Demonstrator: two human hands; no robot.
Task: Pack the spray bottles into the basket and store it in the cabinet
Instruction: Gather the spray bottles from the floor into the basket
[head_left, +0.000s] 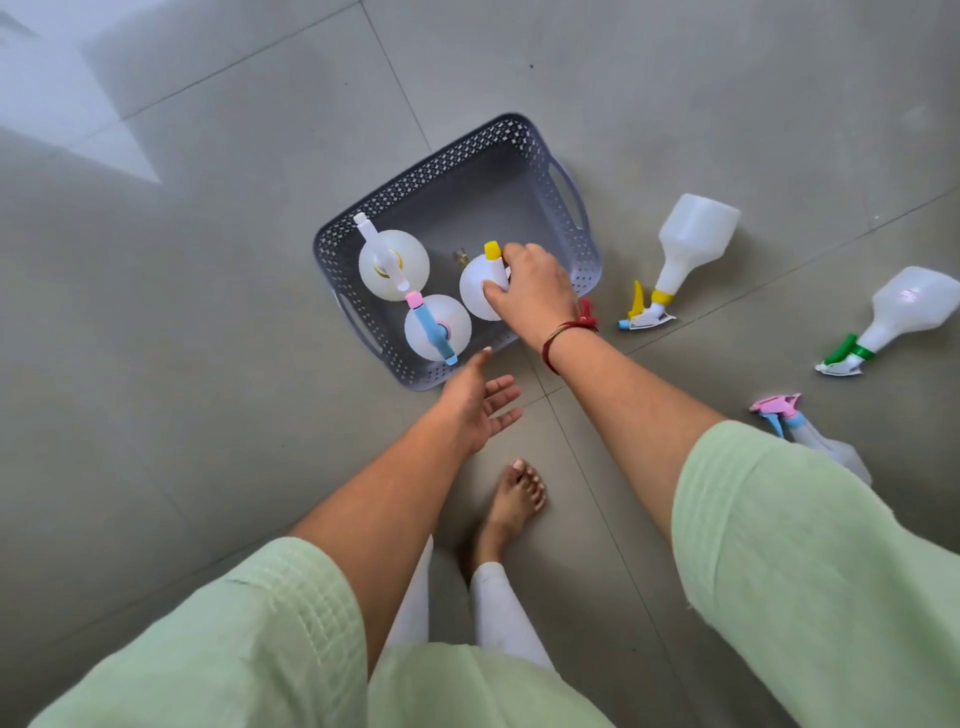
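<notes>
Soft, even daylight, sharp at centre.
A bright window patch glares on the floor tiles far left; shadows stay faint, and wide-angle bending stretches the near sleeves.

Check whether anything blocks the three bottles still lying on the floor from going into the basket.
Nothing visible does. The yellow-collared bottle, green-collared bottle and pink-trigger bottle lie on open floor right of the basket, whose far half is free.

R hand grip on yellow-cap bottle | in basket | L hand open
</notes>
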